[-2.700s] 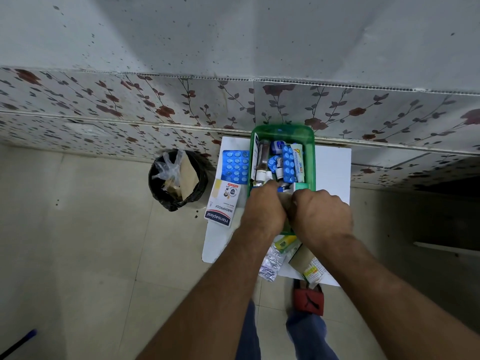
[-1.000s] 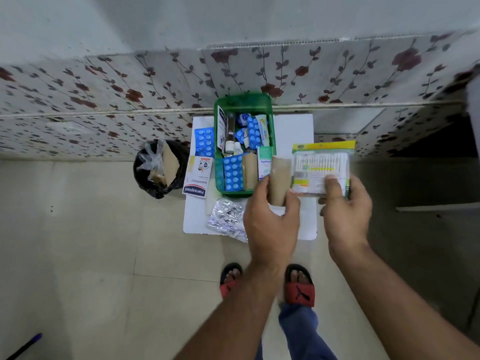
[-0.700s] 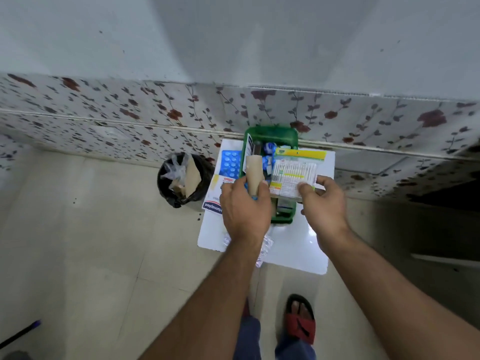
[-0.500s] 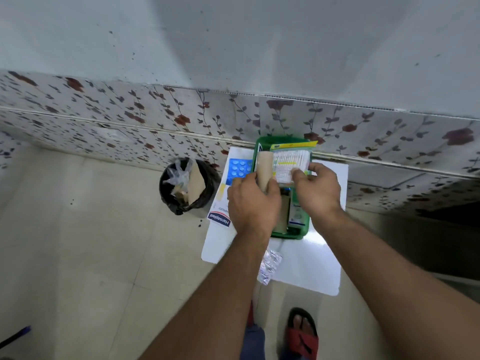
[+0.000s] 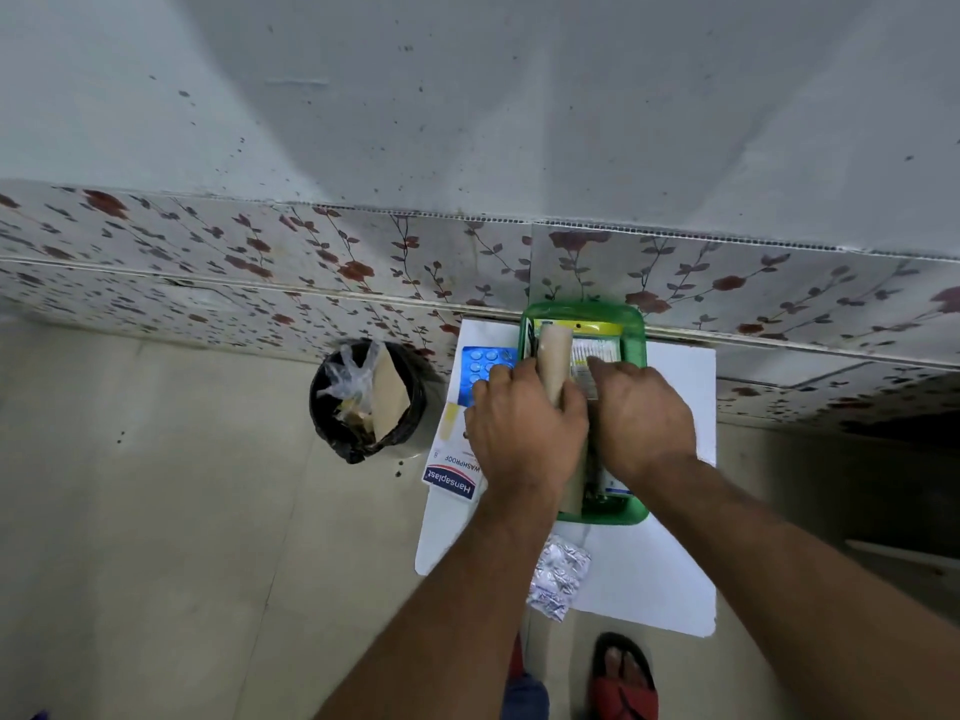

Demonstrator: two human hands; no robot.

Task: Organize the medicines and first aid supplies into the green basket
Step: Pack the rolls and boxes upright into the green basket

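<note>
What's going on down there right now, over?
Left hand shut on tan roll, right hand pressing cotton-swab pack into green basket. Silver blister strips and Hansaplast box not yet in. Nothing blocking.

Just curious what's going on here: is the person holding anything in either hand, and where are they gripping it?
The left hand grips a tan roll by its near end. The right hand rests on the swab packet at its near edge, over the basket.

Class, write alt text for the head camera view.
Two bare hands, left hand gripping a tan bandage roll, right hand pressing a cotton swab packet, reach into a green basket on a white table.
</note>
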